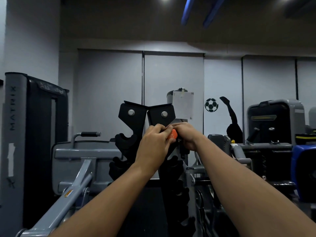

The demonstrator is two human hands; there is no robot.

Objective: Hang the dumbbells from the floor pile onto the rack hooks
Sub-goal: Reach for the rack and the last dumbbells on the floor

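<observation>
A black dumbbell rack (131,117) stands straight ahead, with hook-shaped cradles running down both sides. Both of my arms reach out to its upper right cradle. My left hand (153,142) and my right hand (186,134) together grip a small orange dumbbell (172,135) at that cradle. Only one orange end of it shows between my fingers; the rest is hidden by the hands. The upper left hook (126,137) holds nothing. The floor pile is out of view.
A grey weight machine (35,134) stands to the left, with a grey frame arm (71,190) slanting toward me. More machines (273,127) fill the right side, and a blue object (302,168) sits at the right edge. Lower rack cradles (119,166) continue below my hands.
</observation>
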